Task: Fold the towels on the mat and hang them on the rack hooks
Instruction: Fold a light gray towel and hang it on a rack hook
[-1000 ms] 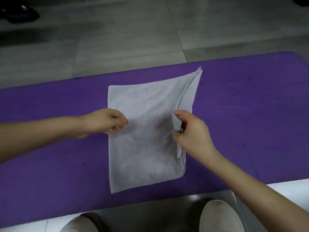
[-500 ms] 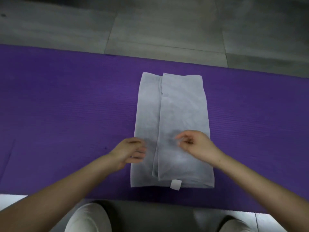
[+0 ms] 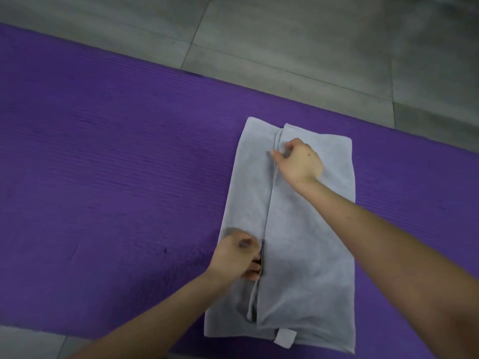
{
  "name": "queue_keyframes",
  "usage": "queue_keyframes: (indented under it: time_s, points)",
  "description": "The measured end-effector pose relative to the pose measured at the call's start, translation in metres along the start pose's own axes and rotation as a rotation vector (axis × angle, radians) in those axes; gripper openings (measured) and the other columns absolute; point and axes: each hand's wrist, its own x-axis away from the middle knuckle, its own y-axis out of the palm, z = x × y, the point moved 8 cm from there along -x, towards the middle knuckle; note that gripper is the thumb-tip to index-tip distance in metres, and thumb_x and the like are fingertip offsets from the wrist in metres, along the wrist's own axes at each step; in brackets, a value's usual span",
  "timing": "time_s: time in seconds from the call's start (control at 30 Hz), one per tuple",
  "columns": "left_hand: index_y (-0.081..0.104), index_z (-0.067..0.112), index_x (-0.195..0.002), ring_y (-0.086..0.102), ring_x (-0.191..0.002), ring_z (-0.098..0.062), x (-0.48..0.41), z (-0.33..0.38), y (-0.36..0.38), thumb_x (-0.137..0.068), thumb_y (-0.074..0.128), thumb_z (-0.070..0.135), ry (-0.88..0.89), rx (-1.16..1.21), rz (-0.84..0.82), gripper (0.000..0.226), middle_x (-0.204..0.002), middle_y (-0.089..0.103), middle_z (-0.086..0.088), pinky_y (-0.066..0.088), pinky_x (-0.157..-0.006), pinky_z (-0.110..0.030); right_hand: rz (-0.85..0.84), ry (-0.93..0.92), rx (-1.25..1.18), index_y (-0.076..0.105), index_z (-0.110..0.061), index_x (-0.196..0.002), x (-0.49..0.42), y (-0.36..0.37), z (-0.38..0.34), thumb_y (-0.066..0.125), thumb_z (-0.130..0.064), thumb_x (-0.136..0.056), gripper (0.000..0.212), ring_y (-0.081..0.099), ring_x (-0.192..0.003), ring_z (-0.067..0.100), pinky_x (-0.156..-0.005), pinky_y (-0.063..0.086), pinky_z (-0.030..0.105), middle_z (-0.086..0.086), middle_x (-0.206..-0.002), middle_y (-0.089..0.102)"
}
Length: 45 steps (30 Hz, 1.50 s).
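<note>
Head camera looks down on a purple mat [image 3: 116, 177] that lies on a grey tiled floor [image 3: 285, 35]. On the right part of the mat lies a grey towel [image 3: 305, 242], flat and folded lengthwise. Its right part is laid over the left part, and the edge of this upper flap runs along the length of the towel. A small white label [image 3: 285, 338] sticks out at the near short edge.

The right hand [image 3: 300, 161] is at the far end of the flap edge, and its thumb and forefinger are together, pinching the cloth there. The left hand [image 3: 236, 257] is at the near part of the same edge. Its fingers are curled, with the tips under the flap and the thumb above, so it grips the edge, though the hand is a little blurred.
</note>
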Motion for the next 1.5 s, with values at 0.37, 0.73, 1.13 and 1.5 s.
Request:
queue_keyframes:
  time_s: [0.37,0.73,1.13,1.5]
  points:
    - [0.060,0.025,-0.093,0.065,-0.068,-0.007,-0.007,0.004,0.008,-0.077,0.075,0.023,0.150,-0.358,0.005,0.023,-0.082,0.066,0.009,0.058,-0.063,-0.026,0.133,0.010,-0.033,0.055,-0.015,-0.105,-0.011,0.008,0.013,0.051,-0.038,-0.091,0.027,0.059,-0.093,0.026,-0.068,0.038,0.030,0.004,-0.103,0.062]
    - [0.058,0.010,-0.093,0.054,-0.045,-0.005,0.031,0.015,-0.021,-0.081,0.067,0.001,0.151,-0.074,-0.069,0.018,-0.072,0.059,-0.004,0.042,-0.041,-0.017,0.154,-0.026,-0.622,0.045,-0.027,-0.057,-0.004,-0.043,-0.022,0.057,-0.012,-0.081,0.031,0.052,-0.068,0.018,-0.071,0.047,0.036,-0.010,-0.059,0.047]
    - [0.049,0.027,-0.100,0.058,-0.075,-0.008,0.034,-0.031,-0.064,-0.076,0.071,0.039,0.268,-0.703,0.207,0.035,-0.089,0.060,0.007,0.042,-0.055,-0.018,-0.108,-0.135,-0.166,0.058,-0.009,-0.119,0.045,-0.027,0.021,0.052,-0.011,-0.088,0.032,0.060,-0.101,0.028,-0.088,0.044,0.033,0.012,-0.108,0.065]
    - [0.058,0.022,-0.101,0.054,-0.073,-0.020,0.029,0.032,-0.123,-0.054,0.057,0.036,0.286,-1.065,0.101,0.050,-0.078,0.058,0.002,0.038,-0.064,-0.026,0.043,-0.594,0.131,0.069,-0.012,-0.106,0.127,-0.040,0.087,0.050,0.011,-0.064,0.052,0.061,-0.094,0.034,-0.084,0.050,0.038,0.006,-0.107,0.068]
